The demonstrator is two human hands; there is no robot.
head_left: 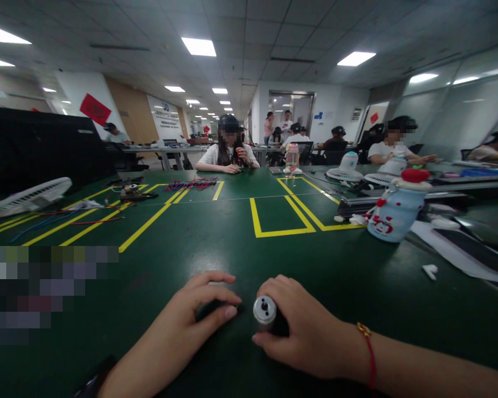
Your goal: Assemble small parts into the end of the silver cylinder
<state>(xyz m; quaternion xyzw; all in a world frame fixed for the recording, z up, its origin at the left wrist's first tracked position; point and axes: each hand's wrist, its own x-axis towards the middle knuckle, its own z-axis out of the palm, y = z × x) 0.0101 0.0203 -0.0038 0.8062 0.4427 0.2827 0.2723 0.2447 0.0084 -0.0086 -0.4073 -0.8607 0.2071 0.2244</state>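
Note:
My right hand (301,326) is wrapped round a small silver cylindrical motor (264,310), which stands upright on the green table with its end face up. A dark centre and small holes show on that face; the hand and shadow hide part of the motor's side. Just left of it, my left hand (193,309) hovers low over the table, apart from the motor. Its thumb and index fingertips come together in a pinch, while the middle finger reaches forward. Whatever may lie between those tips is too small to make out.
Yellow tape (286,233) marks rectangles on the green table (182,249). Red and blue wires (193,183) lie at the back left, near a white fan (29,196). On the right stand a blue bottle (394,215) and a white earbud (430,271). A person (228,149) sits opposite.

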